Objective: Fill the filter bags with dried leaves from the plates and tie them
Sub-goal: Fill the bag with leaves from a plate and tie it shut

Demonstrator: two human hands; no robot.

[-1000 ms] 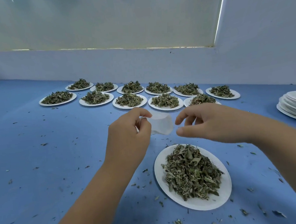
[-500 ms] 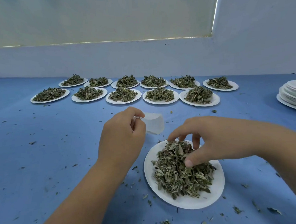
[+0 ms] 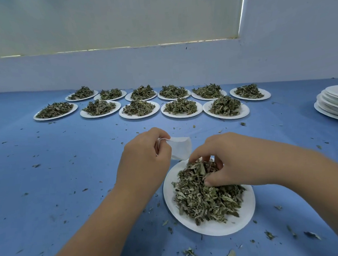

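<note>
A white paper plate (image 3: 212,226) lies on the blue table close in front of me, heaped with dried green leaves (image 3: 205,196). My right hand (image 3: 226,160) reaches down into the far side of the heap, its fingers and thumb curled around a pinch of leaves. My left hand (image 3: 144,160) hovers just left of the plate and pinches the top edge of a small white filter bag (image 3: 180,147), which hangs above the plate's far rim.
Two rows of white plates with leaf heaps (image 3: 139,107) stand farther back on the table. A stack of bare white plates (image 3: 334,103) sits at the right edge. Loose leaf crumbs are scattered over the blue tabletop (image 3: 59,172). A wall runs behind.
My right hand has dropped from beside the bag into the leaf heap and closed on leaves. My left hand still holds the bag, slightly lower.
</note>
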